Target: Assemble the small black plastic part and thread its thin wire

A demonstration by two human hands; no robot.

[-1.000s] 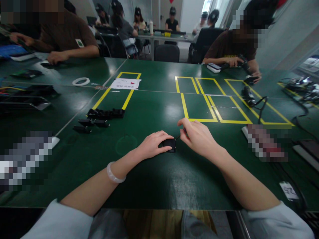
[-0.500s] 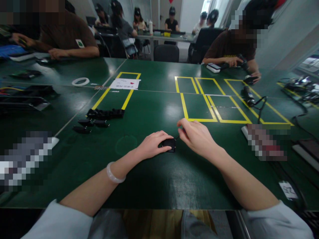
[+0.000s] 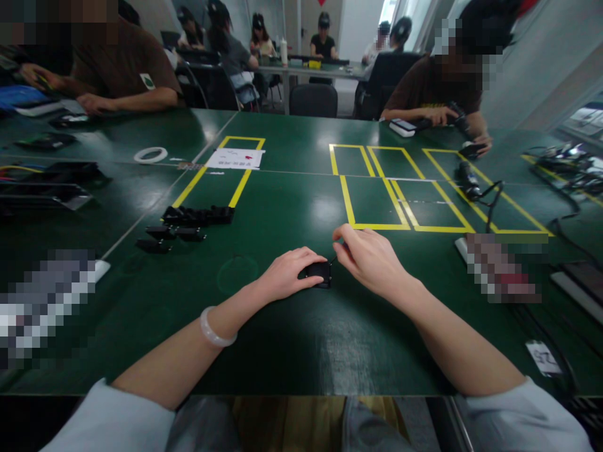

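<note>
A small black rectangular piece (image 3: 322, 275) lies on the green table (image 3: 287, 339) in front of me. My left hand (image 3: 293, 271) grips it between thumb and fingers, pressing it against the tabletop. Just to its right, my right hand (image 3: 370, 257) is closed in a pinch. From those fingers a thin dark rod (image 3: 333, 258) reaches toward the upper right corner of the black piece; most of it is hidden by the hand, so its kind does not show. Small bright spots sit along the right edge of the piece.
Several black parts (image 3: 198, 215) lie left of centre, near a paper sheet (image 3: 235, 159) and a white tape roll (image 3: 151, 154). Yellow tape outlines (image 3: 377, 226) mark the table. Blurred-out devices lie at both sides, with a cable (image 3: 492, 207) at right. Co-workers sit opposite.
The view has shifted very slightly. Both hands keep nearly the same pose around the black piece; the thin rod still points at its corner.
</note>
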